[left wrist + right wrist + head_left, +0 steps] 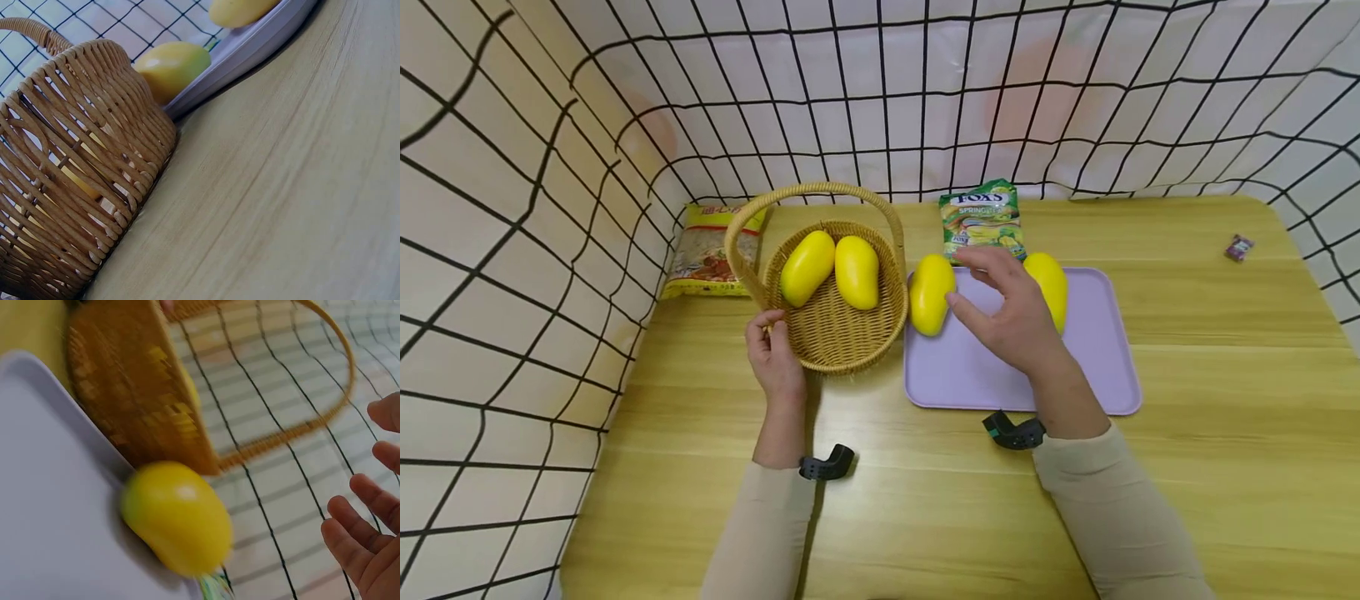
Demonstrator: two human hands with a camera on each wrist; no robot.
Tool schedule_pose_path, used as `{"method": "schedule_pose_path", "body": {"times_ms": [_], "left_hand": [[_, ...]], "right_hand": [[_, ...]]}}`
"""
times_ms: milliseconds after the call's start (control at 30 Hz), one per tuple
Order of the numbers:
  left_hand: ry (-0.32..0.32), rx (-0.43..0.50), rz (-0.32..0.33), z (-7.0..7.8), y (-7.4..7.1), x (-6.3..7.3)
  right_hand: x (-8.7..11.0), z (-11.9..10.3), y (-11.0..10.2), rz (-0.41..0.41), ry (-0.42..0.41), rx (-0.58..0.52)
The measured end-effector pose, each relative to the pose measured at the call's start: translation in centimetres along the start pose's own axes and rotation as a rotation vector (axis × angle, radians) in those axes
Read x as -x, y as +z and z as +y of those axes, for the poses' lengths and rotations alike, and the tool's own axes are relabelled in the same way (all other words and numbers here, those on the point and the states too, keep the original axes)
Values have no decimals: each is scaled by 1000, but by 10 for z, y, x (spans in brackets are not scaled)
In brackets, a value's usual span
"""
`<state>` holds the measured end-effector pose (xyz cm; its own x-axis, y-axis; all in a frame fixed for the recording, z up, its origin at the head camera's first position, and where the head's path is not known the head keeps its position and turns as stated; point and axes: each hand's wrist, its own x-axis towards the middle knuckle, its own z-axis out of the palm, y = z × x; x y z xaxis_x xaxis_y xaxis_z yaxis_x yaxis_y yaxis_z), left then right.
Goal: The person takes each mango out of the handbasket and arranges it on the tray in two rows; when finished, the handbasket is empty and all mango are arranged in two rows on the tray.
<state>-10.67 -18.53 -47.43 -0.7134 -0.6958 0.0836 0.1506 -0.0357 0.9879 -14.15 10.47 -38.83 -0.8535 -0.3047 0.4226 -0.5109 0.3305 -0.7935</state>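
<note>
A round wicker basket (838, 354) with a tall arched handle holds two yellow mangoes, a left mango (807, 268) and a right mango (857, 272). My left hand (775, 358) grips the basket's near-left rim, close to the foot of the handle. Over the lilac tray (970, 379), my right hand (1018, 321) hovers with fingers and thumb spread and nothing between them. Just left of that thumb, a third mango (932, 294) lies on the tray's left side. Another mango (1049, 287) is partly hidden behind the right hand. The right wrist view shows the spread fingers (359, 534) apart from the nearer mango (178, 519).
A green candy bag (982, 218) lies behind the tray. At the back left, beside the basket, is a yellow food packet (711, 254). One small wrapped candy (1239, 247) sits far right on the wooden table (925, 517). Black netting (880, 100) surrounds the back and sides.
</note>
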Motion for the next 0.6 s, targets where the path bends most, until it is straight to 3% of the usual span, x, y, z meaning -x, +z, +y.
{"method": "schedule_pose_path", "body": {"times_ms": [133,367,600], "left_hand": [[8,-11,-10,-2,2,0],[-9,-31,-23,0,0,0],[-19,-25,-24,1,0,0]], "right_hand": [[2,-7,20,-105,-4,42],[3,-19,55,-294,68,79],[-2,-26,83,-343,92,82]]}}
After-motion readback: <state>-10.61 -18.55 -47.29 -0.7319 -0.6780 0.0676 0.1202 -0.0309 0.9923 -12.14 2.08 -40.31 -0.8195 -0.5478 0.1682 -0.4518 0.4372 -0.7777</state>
